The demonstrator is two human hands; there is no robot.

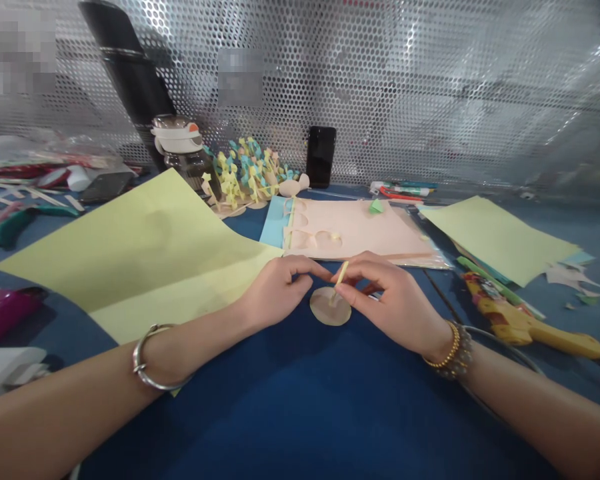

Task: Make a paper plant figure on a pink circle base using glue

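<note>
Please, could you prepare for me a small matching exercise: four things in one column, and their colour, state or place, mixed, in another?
Column one
1. right hand
2. paper disc
3. glue gun
4. standing phone

Column two
A. yellow, lying toward the right
B. black, before the perforated panel
C. pinching a thin strip
D. round, on the blue table

Pairs: 1-C, 2-D, 3-A, 4-B

Perforated metal wall (280, 120) behind blue tabletop (290, 413)
</note>
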